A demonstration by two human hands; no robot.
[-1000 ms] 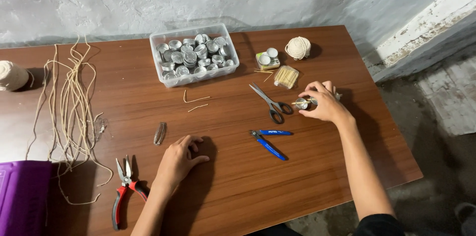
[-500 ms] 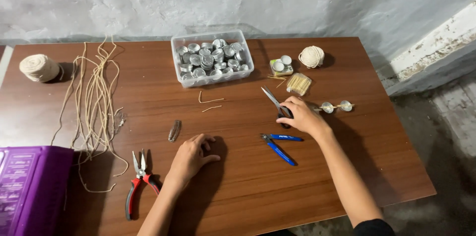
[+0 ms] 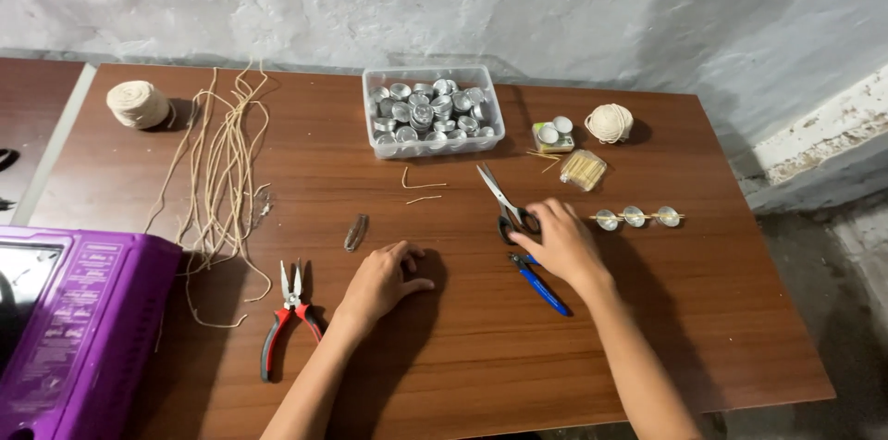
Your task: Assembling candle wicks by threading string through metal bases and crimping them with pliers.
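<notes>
Two hands on the brown table (image 3: 647, 329), my right hand (image 3: 558, 244) over the scissors (image 3: 507, 204).

I see my right fingers curled onto the scissors' black handles, blades pointing away; the blue cutters (image 3: 540, 279) lie half under that palm. Just right of it, three metal cups on a stick (image 3: 636, 216). My left hand (image 3: 383, 278) rests loosely curled and empty on the wood, red pliers (image 3: 287, 318) to its left, the tray of tealight cups (image 3: 434, 111) beyond.

Right hand (image 3: 560, 244) on scissors (image 3: 504, 202), left hand (image 3: 381, 279) on table (image 3: 481, 357)
</notes>
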